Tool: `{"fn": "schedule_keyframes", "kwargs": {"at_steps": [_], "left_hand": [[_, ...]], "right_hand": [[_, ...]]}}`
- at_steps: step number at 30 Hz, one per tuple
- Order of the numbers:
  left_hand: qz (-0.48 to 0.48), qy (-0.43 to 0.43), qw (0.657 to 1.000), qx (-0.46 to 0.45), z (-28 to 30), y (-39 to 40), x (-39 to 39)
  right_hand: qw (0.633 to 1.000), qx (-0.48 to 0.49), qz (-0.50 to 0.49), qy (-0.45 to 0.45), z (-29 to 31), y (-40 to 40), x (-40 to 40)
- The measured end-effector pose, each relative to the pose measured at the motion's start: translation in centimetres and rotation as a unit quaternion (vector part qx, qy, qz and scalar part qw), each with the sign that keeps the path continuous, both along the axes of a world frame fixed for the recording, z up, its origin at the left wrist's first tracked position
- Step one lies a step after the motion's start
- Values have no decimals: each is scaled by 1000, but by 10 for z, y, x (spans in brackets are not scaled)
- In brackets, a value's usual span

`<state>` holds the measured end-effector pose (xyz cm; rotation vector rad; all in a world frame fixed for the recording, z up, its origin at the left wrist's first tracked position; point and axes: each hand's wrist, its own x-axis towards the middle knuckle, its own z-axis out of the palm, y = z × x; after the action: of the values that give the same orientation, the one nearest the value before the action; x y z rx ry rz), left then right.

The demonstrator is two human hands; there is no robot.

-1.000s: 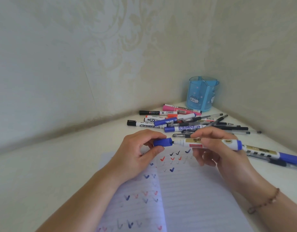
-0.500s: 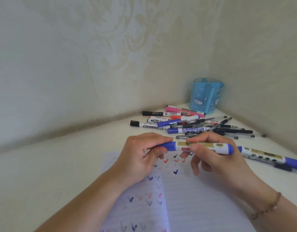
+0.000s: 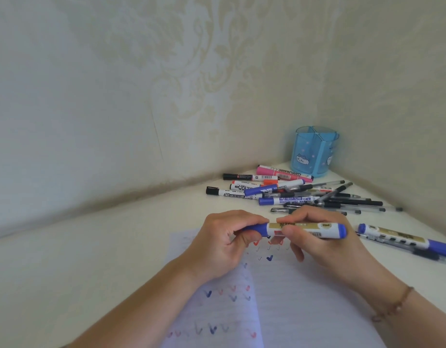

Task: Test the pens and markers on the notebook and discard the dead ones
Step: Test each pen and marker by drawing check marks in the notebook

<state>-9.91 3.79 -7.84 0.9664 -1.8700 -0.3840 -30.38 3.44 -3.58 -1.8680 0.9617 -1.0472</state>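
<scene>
Head view: cream tabletop wedged into a wall corner; bare room lies to the left, a pile of pens and markers near the blue plastic pen cup. Above the lined notebook, left hand grip curled on the blue-capped white marker's cap; right hand pinches its barrel

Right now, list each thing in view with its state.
Blue marker: capped, held level over the notebook.
Left hand: grips the cap end.
Right hand: pinches the barrel.
Notebook: open, check marks on it.
Pen holder: upright.
</scene>
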Motion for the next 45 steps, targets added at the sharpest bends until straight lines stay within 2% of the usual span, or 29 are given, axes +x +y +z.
{"fn": "schedule_keyframes", "kwargs": {"at_steps": [5, 9, 13, 16, 19, 24, 27, 29, 31, 33, 35, 36, 38, 40, 42, 45], "left_hand": [[41, 45, 998, 27, 6, -7, 8], [153, 14, 985, 75, 17, -10, 33], [326, -82, 932, 138, 25, -1, 100], [421, -111, 886, 159, 18, 26, 150], [440, -121, 870, 186, 14, 49, 175], [412, -128, 870, 239, 15, 58, 186], [389, -202, 835, 332, 34, 53, 183], [397, -280, 813, 320, 52, 47, 169], [390, -295, 834, 255, 71, 36, 139], [335, -270, 879, 207, 81, 21, 98], [268, -249, 912, 186, 80, 5, 50], [243, -247, 921, 177, 76, -2, 28], [211, -258, 927, 174, 65, -13, 1], [192, -292, 922, 167, 51, -23, -5], [181, -309, 923, 140, 38, -27, 0], [201, -280, 932, 110, 23, -27, 10]], "right_hand": [[1000, 26, -7, 4, -6, -7, -4], [996, 27, -43, 72, -14, -13, -5], [992, -17, 1, 125, -21, -5, -2], [986, -53, -6, 156, -23, -6, -1], [985, -52, -18, 163, -23, -7, -1], [984, -60, -15, 169, -22, -8, -2], [986, -64, -25, 149, -21, -8, -4], [988, -66, -45, 135, -20, -9, -6], [987, -63, -68, 132, -17, -10, -7], [985, -49, -93, 135, -14, -14, -7], [972, -57, -134, 187, -12, -24, -12], [955, -63, -161, 243, -10, -30, -17], [896, -62, -225, 378, -5, -44, -27], [843, -60, -276, 458, -4, -55, -38], [824, -67, -292, 481, -11, -62, -44], [825, -93, -291, 475, -21, -70, -46]]}}
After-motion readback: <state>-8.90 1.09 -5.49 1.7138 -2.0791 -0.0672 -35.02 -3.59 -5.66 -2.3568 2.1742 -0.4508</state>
